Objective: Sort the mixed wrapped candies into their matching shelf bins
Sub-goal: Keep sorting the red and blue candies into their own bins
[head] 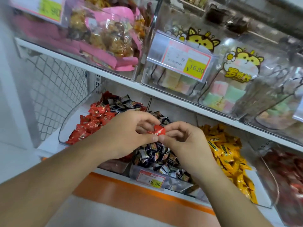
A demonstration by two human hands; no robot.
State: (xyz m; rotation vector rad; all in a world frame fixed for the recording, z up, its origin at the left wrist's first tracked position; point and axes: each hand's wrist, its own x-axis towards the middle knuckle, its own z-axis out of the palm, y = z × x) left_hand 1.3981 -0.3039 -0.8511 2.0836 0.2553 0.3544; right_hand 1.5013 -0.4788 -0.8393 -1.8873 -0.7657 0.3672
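A red candy (157, 129) is held at the centre of the frame between both hands, above the dark-candy bin (147, 171). The left hand (129, 133) is seen with thumb and fingers curled and pinched on the candy's left end; the right hand (182, 141) is seen with thumb and forefinger pinched on its right end, the remaining fingers being loosely curled. The thumb tips of the two hands are shown touching or nearly touching just below the candy.

Three clear bins are shown on the lower shelf. At centre left, the red-candy bin (70, 126) is filled with red wrappers, with some dark wrappers mixed in at its back. The dark-candy bin, partly hidden by the hands, is fronted by a price tag (151, 178) reading 19.90. At lower right, the yellow-candy bin (260, 181) is filled with yellow wrappers (229, 154). A further bin of red packets (290, 171) is seen blurred at the right edge.

On the upper shelf (114, 77), pink-wrapped snacks (111, 36) are shown at upper left, and pastel blocks in cat-printed bags (236, 82) at upper right, behind a tag (180, 60) marked 16.80. An orange stripe (134, 192) is seen along the base below the bins
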